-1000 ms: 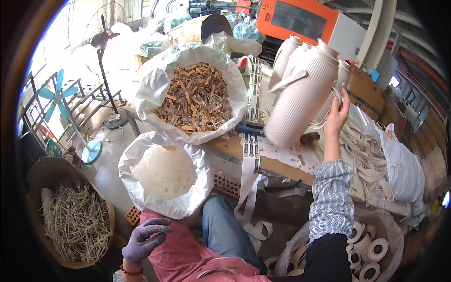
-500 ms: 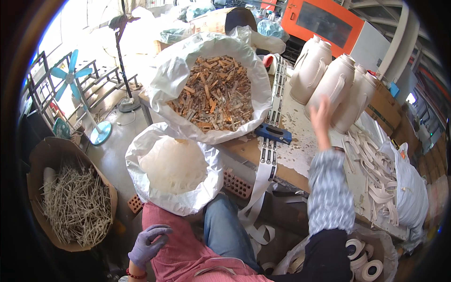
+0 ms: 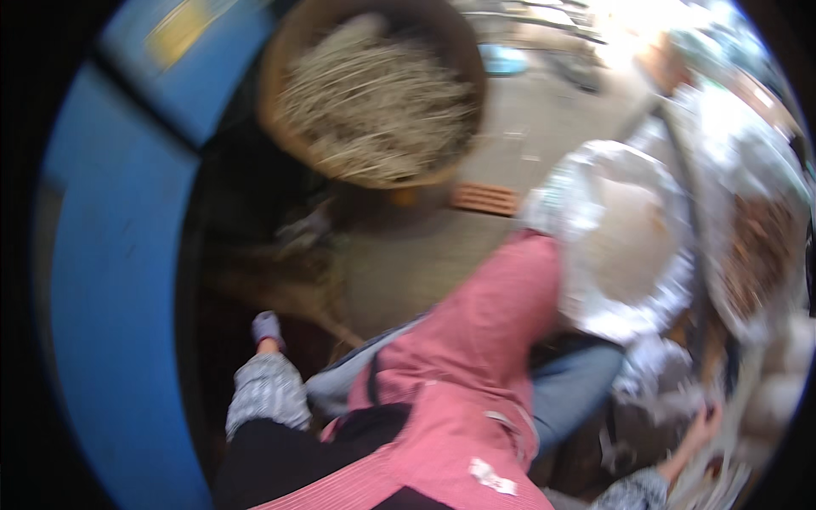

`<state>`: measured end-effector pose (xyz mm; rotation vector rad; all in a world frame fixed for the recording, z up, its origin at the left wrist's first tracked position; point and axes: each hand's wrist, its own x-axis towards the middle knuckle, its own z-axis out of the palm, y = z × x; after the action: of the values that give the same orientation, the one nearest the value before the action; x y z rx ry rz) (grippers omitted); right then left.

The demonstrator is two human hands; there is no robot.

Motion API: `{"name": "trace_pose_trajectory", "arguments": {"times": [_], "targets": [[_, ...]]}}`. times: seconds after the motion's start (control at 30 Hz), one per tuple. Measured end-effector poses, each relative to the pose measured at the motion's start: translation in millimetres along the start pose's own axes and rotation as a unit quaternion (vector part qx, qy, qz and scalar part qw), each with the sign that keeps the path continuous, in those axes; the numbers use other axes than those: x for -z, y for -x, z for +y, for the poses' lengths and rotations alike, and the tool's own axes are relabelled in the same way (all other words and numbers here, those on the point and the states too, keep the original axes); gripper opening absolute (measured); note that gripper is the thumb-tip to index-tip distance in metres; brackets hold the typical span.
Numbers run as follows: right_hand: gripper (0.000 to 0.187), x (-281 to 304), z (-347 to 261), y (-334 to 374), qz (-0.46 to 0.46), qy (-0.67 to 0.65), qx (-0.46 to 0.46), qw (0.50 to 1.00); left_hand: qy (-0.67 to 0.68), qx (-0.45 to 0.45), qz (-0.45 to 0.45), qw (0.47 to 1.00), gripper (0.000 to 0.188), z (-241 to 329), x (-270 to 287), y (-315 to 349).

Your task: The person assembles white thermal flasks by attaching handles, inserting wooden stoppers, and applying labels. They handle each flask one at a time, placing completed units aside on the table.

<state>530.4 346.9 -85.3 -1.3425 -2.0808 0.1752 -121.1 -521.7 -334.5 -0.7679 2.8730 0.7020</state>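
Observation:
My left hand [image 3: 267, 326], in a lavender glove, hangs out to the left over the dark floor beside a blue panel [image 3: 115, 255]. Its fingers are too blurred to read. At the lower right my bare right hand [image 3: 702, 425] reaches over to the bench side, close to a bundle of pale strips [image 3: 722, 476]; motion smears its fingers. Against my knee stands a white bag [image 3: 586, 297] rolled open around a pale, translucent mass [image 3: 629, 238]. A larger white bag [image 3: 701, 127] holding brown, splinter-like pieces [image 3: 756, 255] is on its right.
A cardboard box [image 3: 270, 102] full of thin pale sticks [image 3: 382, 110] stands ahead on the floor. A perforated red brick [image 3: 484, 198] lies between it and the bag. Farther off is the light-blue base [image 3: 503, 59] of a fan. Several pale flasks [image 3: 778, 382] blur at the right edge.
My view has swung left and down, bringing in the blue panel. My left arm now stretches out to the left. The right hand has gone from beside the flasks to the picture's lower right.

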Motion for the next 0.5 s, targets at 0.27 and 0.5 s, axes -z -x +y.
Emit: {"name": "trace_pose_trajectory", "arguments": {"times": [0.27, 0.5], "targets": [[0.026, 1.0, -101.8, 3.1, 0.084, 0.080, 0.114, 0.987, -0.112, 0.207, -0.006, 0.972, 0.049, -146.0, 33.0, 109.3], [0.028, 25.7, -263.1, 9.6, 0.157, 0.235, 0.373, 0.884, 0.101, 0.062, -0.194, 0.974, 0.090, 14.3, -40.7, 84.0]]}}
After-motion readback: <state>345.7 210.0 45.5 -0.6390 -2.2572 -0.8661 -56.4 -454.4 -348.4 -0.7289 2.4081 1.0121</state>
